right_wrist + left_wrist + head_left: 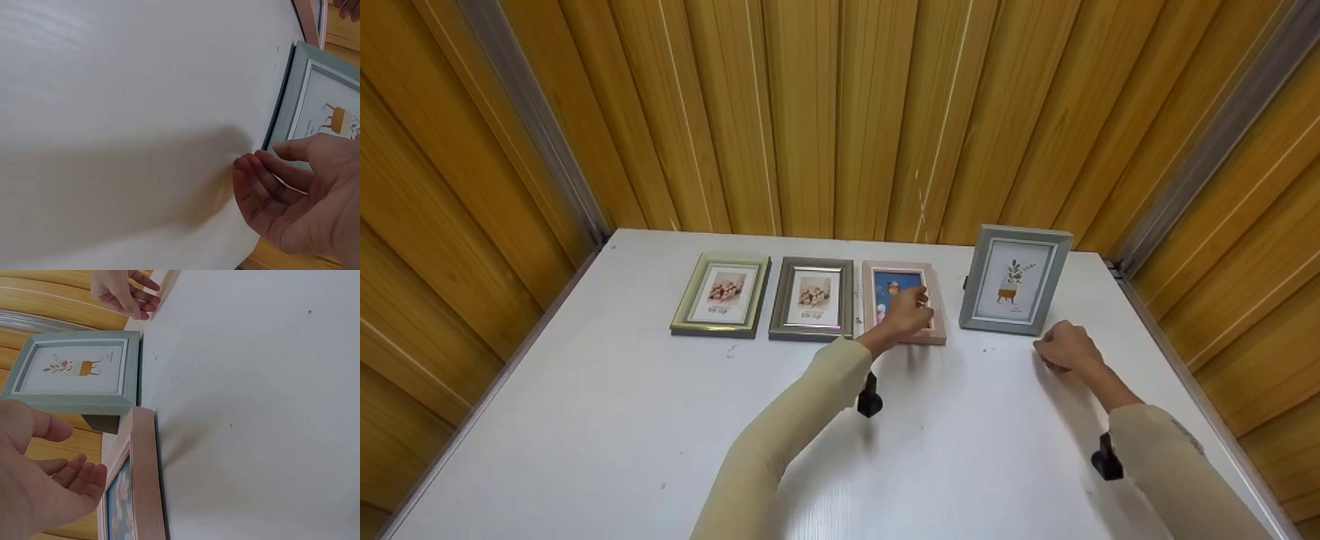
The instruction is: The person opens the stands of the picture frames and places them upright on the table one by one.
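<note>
A pink picture frame (pixel 937 330) with a blue picture lies flat on the white table. My left hand (pixel 907 311) hovers over it with loosely bent fingers and holds nothing; thumb and fingertips stand apart in the left wrist view. To its right a grey-green picture frame (pixel 1014 324) stands upright, leaning back, showing a plant in an orange pot. My right hand (pixel 1069 347) is just in front of that frame's lower right corner. In the right wrist view its fingers (pixel 275 191) are bent loosely, with nothing between them and the thumb.
Left of the pink frame lie a dark grey-green frame (pixel 810 331) and a light gold-green frame (pixel 712 328), both flat in a row. The white table (pixel 607 420) ends at a yellow wood-look wall (pixel 802 120), with similar walls on both sides.
</note>
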{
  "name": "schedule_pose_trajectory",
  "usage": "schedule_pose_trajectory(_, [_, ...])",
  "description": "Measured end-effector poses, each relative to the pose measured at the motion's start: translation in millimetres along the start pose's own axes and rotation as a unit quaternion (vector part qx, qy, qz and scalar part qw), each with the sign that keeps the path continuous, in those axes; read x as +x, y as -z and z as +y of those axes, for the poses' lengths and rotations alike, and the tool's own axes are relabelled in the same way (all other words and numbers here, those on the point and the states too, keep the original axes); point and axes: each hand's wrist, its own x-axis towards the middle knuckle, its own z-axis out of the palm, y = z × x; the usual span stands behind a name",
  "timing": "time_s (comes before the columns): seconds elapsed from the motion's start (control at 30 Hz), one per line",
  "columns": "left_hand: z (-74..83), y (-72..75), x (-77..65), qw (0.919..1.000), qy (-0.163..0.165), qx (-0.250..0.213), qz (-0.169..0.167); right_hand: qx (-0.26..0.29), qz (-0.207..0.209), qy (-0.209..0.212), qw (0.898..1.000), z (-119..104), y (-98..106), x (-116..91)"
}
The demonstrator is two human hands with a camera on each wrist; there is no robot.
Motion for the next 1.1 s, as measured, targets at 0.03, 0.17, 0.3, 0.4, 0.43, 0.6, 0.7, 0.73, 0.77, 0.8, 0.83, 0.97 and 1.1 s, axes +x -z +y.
schedule_pose_trajectory(0.03, [-2.5, 3.6, -0.6, 1.0000, -0.001, 0.005, 0.007, 0.000, -0.010, 0.001, 1.000, -5.2, -2.0, -0.7])
schedule_pose_trajectory(0.17, [-11.5, 17.7, -1.7, 0.9989, 0.016, 0.016, 0.040, -0.008, -0.033, 0.028, 0.999, -29.5, -15.4, 0.7])
schedule_pose_trajectory(0.3, [-19.7, 30.3, -0.3, 0.9961, 0.032, 0.030, 0.077, -0.009, -0.038, 0.076, 0.996, -58.9, -32.1, 4.1])
schedule_pose_trajectory(0.4, [-24.9, 37.8, 0.7, 0.9921, 0.046, 0.058, 0.102, 0.001, -0.030, 0.109, 0.994, -80.9, -45.6, 7.5])
schedule_pose_trajectory(0.43, [-26.4, 39.9, 1.0, 0.9910, 0.054, 0.065, 0.104, 0.005, -0.023, 0.120, 0.992, -87.3, -50.1, 9.1])
schedule_pose_trajectory(0.6, [-32.7, 47.2, 1.7, 0.9883, 0.105, 0.033, 0.105, 0.015, 0.037, 0.159, 0.986, -110.6, -69.5, 15.3])
schedule_pose_trajectory(0.7, [-34.4, 46.1, 4.1, 0.9873, 0.120, -0.010, 0.103, 0.014, 0.083, 0.170, 0.982, -114.0, -77.9, 17.4])
schedule_pose_trajectory(0.73, [-35.2, 45.4, 5.2, 0.9871, 0.122, -0.026, 0.101, 0.016, 0.095, 0.173, 0.980, -114.2, -80.5, 18.6])
schedule_pose_trajectory(0.77, [-35.7, 44.7, 6.0, 0.9868, 0.125, -0.036, 0.097, 0.022, 0.105, 0.175, 0.979, -114.5, -82.7, 19.8])
schedule_pose_trajectory(0.8, [-36.2, 43.9, 6.7, 0.9863, 0.128, -0.046, 0.094, 0.030, 0.113, 0.177, 0.977, -114.7, -84.8, 21.1])
schedule_pose_trajectory(0.83, [-37.1, 42.9, 7.7, 0.9861, 0.129, -0.054, 0.090, 0.040, 0.117, 0.178, 0.976, -114.6, -86.8, 22.7])
schedule_pose_trajectory(0.97, [-39.6, 38.6, 10.5, 0.9818, 0.155, -0.080, 0.074, 0.091, 0.120, 0.178, 0.973, -116.0, -94.0, 28.3])
schedule_pose_trajectory(1.1, [-40.1, 35.5, 12.3, 0.9776, 0.169, -0.107, 0.066, 0.102, 0.115, 0.174, 0.973, -118.2, -100.9, 31.3])
